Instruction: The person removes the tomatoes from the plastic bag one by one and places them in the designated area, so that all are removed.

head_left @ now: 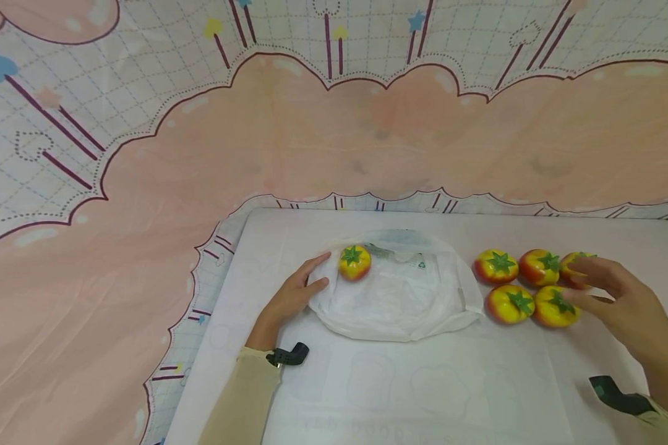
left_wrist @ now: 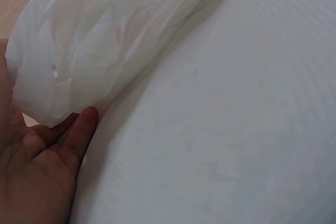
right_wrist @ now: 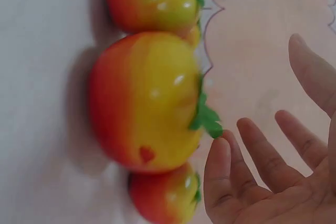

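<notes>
A white plastic bag (head_left: 389,309) lies spread on the table with its mouth facing up. One red-and-yellow tomato (head_left: 354,262) with a green star-shaped calyx sits at the bag's left part. At the bag's left edge is my left hand (head_left: 297,290), fingers and thumb apart, touching the plastic (left_wrist: 100,40). To the right, my right hand (head_left: 618,303) hovers over a cluster of similar tomatoes (head_left: 510,303), its fingers spread and holding nothing. Its fingertips are near the front right tomato (head_left: 556,307) and partly cover the back right tomato (head_left: 570,275).
The tomatoes stand in two rows right of the bag on a white tabletop (head_left: 423,395). Behind and left of it hangs a pink cloth (head_left: 323,142) with cloud and star prints. Each wrist wears a black camera mount (head_left: 292,354).
</notes>
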Demonstrator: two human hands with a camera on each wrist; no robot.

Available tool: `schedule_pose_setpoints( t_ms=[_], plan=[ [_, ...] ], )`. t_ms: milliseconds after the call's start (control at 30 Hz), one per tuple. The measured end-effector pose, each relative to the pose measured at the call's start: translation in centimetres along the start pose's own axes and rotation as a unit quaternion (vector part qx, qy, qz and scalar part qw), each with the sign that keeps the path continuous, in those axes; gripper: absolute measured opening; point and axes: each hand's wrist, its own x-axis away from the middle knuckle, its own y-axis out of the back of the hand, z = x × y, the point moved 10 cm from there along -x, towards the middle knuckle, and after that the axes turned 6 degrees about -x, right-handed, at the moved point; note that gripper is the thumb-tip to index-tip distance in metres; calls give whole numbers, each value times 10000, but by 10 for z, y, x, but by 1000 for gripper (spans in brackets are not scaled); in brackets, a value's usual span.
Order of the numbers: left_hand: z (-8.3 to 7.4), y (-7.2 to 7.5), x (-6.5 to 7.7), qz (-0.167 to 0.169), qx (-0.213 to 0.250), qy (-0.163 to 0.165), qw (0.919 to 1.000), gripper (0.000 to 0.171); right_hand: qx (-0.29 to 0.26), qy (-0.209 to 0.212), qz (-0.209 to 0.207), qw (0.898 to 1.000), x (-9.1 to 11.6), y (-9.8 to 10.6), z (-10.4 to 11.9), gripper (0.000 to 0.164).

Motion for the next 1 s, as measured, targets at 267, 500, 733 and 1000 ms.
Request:
schedule_pose_setpoints(
  t_ms=[267,500,733,1000],
  plan=[
    [0,-1,0,28,101,-42,9999,57,21,110,-11,9999,-7,-7,21,74],
    [0,0,0,4,79,-67,9999,57,-185,364,272,9988,-15,-21,45,73],
    [1,0,-1,-2,62,-37,10000,56,-582,772,507,9940,-22,-36,72,67],
    [-2,0,-2,34,227,-219,9995,57,-584,510,875,9931,-29,-60,85,69]
  ],
)
